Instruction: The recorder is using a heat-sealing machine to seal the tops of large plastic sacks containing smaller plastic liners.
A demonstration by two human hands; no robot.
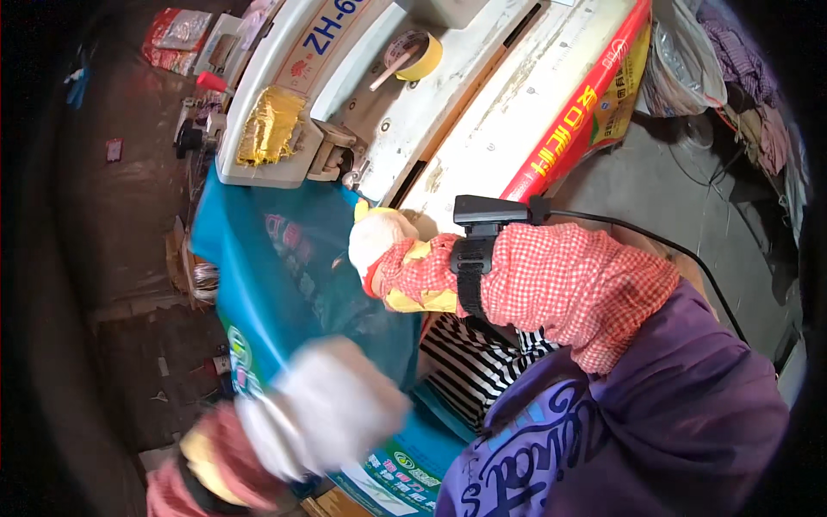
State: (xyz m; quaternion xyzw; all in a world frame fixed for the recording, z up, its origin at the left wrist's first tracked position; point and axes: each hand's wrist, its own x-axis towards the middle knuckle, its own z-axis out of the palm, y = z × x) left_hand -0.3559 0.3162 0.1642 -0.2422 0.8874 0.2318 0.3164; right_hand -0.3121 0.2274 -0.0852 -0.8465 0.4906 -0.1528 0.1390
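A teal-blue printed plastic sack (258, 233) drapes from the sewing machine (289, 95) down over my lap. My right hand (382, 239), in a white glove with yellow at a fingertip, is closed at the sack's upper edge, beside the machine bed. Its fingers are mostly hidden, but they appear to grip the sack. My left hand (332, 405), also white-gloved, is over the lower part of the sack. Motion smears it, so its fingers and anything in them cannot be made out.
A yellow tape roll (420, 59) with a stick in it rests on the machine. A red and yellow printed sack (577, 121) lies along the worn white bed (482, 112). A black device (491, 209) on my right forearm trails a cable. Cloth bundles (741, 52) are at far right.
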